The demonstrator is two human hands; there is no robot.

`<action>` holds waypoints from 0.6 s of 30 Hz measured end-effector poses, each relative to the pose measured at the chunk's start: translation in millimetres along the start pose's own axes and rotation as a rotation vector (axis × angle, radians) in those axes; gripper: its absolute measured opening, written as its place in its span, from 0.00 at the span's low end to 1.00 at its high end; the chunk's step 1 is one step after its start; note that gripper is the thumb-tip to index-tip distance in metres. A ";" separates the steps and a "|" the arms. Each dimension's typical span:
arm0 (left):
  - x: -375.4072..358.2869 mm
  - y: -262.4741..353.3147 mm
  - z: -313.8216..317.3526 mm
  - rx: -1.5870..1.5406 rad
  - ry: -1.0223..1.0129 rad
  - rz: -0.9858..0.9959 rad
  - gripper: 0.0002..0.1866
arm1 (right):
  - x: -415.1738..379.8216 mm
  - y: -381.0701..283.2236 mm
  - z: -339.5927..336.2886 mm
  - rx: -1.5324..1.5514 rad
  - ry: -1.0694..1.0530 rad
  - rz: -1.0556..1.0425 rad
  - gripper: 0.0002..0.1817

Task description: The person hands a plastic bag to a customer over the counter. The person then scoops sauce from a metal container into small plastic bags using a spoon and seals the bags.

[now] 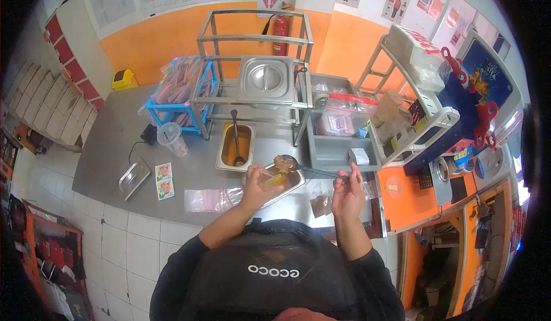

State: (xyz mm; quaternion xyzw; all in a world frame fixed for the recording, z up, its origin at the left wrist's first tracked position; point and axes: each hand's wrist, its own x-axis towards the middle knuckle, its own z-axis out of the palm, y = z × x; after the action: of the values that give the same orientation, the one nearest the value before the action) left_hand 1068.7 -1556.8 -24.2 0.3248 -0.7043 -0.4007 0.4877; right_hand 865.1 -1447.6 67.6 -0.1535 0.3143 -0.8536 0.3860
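Observation:
My right hand (348, 199) is closed round the handle of a black ladle (321, 172). The ladle's bowl carries brownish food (284, 164) above a steel pan (295, 181) with yellowish liquid in it. At the pan's left side, my left hand (258, 190) has its fingers bent round something thin and clear, perhaps the edge of a plastic bag, too small to make out. Clear plastic bags (209, 200) lie on the steel table to the left of my left hand. A small bag with brown contents (321, 205) lies near my right hand.
Behind the pan stand a steel container with brown sauce and a spoon (245, 143), a metal rack (252, 39) with a lidded pan (266, 80), and a blue basket (166, 113). A plastic cup (172, 139) is at left, grey bins (338, 146) at right.

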 end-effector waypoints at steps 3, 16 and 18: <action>4.0 -7.3 12.1 -0.106 0.017 0.000 0.27 | -8.2 -7.7 20.0 -0.045 -0.041 -0.055 0.18; 19.8 13.7 19.7 -0.405 -0.009 -0.070 0.36 | -29.8 -10.3 33.9 -0.208 -0.283 -0.289 0.17; 18.7 6.0 19.7 -0.377 -0.019 -0.065 0.37 | -31.9 -11.4 35.1 -0.222 -0.323 -0.310 0.17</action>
State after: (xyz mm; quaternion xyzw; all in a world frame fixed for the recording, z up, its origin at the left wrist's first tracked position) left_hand 1043.8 -1565.0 -15.0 0.2466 -0.6107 -0.5441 0.5198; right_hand 897.3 -1432.4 101.1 -0.3759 0.3133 -0.8271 0.2766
